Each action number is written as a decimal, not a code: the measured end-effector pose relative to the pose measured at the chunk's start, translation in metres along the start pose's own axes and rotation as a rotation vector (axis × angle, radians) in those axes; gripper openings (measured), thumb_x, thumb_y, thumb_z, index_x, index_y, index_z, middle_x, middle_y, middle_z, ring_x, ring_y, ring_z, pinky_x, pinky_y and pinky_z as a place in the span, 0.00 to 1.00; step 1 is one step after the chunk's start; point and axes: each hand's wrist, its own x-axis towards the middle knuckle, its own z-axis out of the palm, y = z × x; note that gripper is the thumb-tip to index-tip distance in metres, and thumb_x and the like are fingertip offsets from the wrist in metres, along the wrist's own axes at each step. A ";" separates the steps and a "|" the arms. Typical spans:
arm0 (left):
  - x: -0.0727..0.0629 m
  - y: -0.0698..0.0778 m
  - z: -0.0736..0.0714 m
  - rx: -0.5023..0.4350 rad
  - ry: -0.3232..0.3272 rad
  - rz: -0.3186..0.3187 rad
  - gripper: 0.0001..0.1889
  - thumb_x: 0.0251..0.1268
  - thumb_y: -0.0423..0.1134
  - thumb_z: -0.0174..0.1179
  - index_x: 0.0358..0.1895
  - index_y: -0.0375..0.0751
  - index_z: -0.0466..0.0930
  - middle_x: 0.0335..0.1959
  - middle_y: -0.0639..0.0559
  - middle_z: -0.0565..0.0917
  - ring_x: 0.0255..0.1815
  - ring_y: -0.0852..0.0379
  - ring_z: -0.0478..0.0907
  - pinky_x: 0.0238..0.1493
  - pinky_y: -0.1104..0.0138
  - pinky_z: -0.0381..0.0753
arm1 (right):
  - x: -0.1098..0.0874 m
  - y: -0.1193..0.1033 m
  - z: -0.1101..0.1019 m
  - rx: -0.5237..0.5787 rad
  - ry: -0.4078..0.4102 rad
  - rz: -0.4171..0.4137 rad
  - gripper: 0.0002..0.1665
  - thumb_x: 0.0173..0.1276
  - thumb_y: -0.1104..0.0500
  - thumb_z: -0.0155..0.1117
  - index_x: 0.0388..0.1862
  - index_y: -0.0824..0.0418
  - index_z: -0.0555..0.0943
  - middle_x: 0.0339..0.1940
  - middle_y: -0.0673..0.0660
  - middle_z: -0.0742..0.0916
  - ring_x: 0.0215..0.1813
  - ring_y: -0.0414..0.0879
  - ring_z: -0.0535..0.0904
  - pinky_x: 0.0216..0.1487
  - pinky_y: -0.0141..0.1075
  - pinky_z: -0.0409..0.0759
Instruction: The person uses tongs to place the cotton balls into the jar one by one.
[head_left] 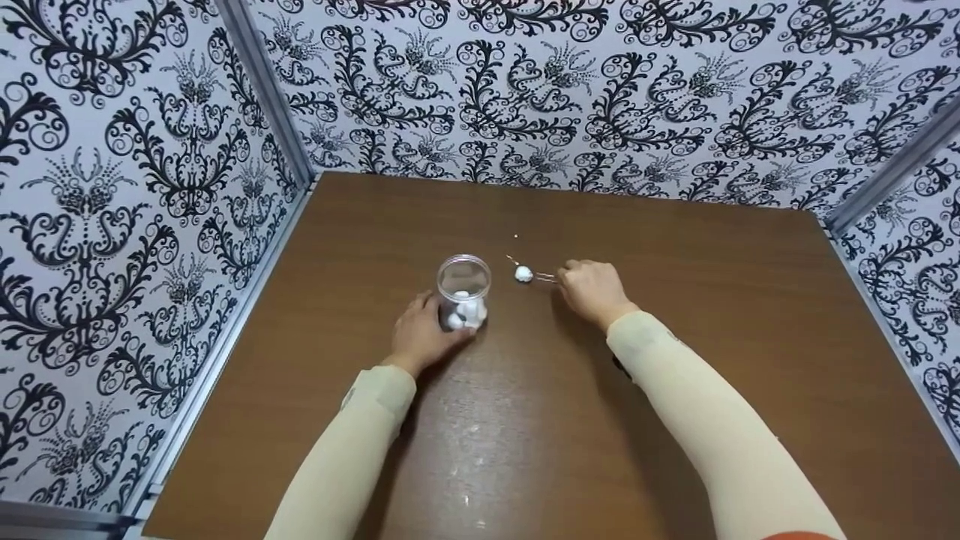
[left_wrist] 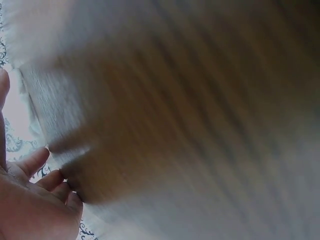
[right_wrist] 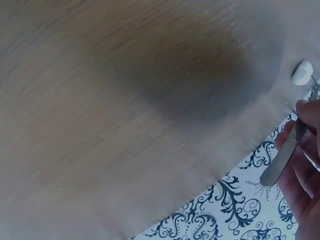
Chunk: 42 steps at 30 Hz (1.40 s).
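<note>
In the head view my left hand [head_left: 424, 334] grips a clear plastic jar [head_left: 442, 289] standing upright and uncovered, thumb at its near side and fingers at its left. Several white cotton balls [head_left: 470, 309] lie inside the jar. My right hand [head_left: 592, 289] pinches metal tweezers [head_left: 546, 277], whose tips point left at a single cotton ball [head_left: 523, 274] to the right of the jar. The right wrist view has the tweezers [right_wrist: 280, 162] between thumb and fingers, the cotton ball [right_wrist: 302, 73] at the tips. Curved fingers [left_wrist: 35, 162] show in the left wrist view; the jar does not.
Both hands work over a brown wooden table [head_left: 390, 217]. White panels with black scrollwork [head_left: 555, 97] rise behind it and at both sides, in grey metal frames. A tiny white speck [head_left: 515, 236] lies beyond the cotton ball.
</note>
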 end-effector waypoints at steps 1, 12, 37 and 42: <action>0.000 0.000 0.001 -0.002 -0.001 -0.002 0.46 0.52 0.65 0.69 0.70 0.40 0.70 0.72 0.39 0.67 0.72 0.41 0.63 0.67 0.46 0.62 | 0.000 0.000 0.000 0.001 -0.002 0.003 0.08 0.62 0.65 0.65 0.24 0.63 0.82 0.22 0.58 0.81 0.22 0.56 0.79 0.19 0.52 0.76; 0.002 0.004 0.003 0.024 -0.015 0.026 0.46 0.54 0.67 0.68 0.69 0.38 0.70 0.72 0.38 0.66 0.72 0.41 0.62 0.67 0.47 0.63 | -0.004 0.002 -0.003 -0.089 -0.029 0.002 0.09 0.62 0.66 0.65 0.21 0.61 0.83 0.22 0.56 0.81 0.21 0.53 0.78 0.18 0.49 0.77; 0.003 -0.005 0.004 0.000 -0.019 0.011 0.46 0.52 0.66 0.69 0.68 0.37 0.71 0.72 0.37 0.65 0.73 0.39 0.61 0.68 0.46 0.62 | -0.028 0.000 -0.025 -0.021 0.087 -0.090 0.05 0.59 0.65 0.66 0.27 0.61 0.87 0.23 0.54 0.84 0.21 0.49 0.79 0.15 0.46 0.76; 0.002 -0.006 0.004 0.000 0.002 0.032 0.44 0.52 0.66 0.69 0.66 0.37 0.73 0.72 0.36 0.66 0.74 0.38 0.59 0.68 0.45 0.61 | -0.035 -0.001 -0.030 -0.021 0.089 -0.099 0.05 0.59 0.64 0.64 0.28 0.61 0.87 0.24 0.53 0.84 0.22 0.50 0.80 0.15 0.47 0.75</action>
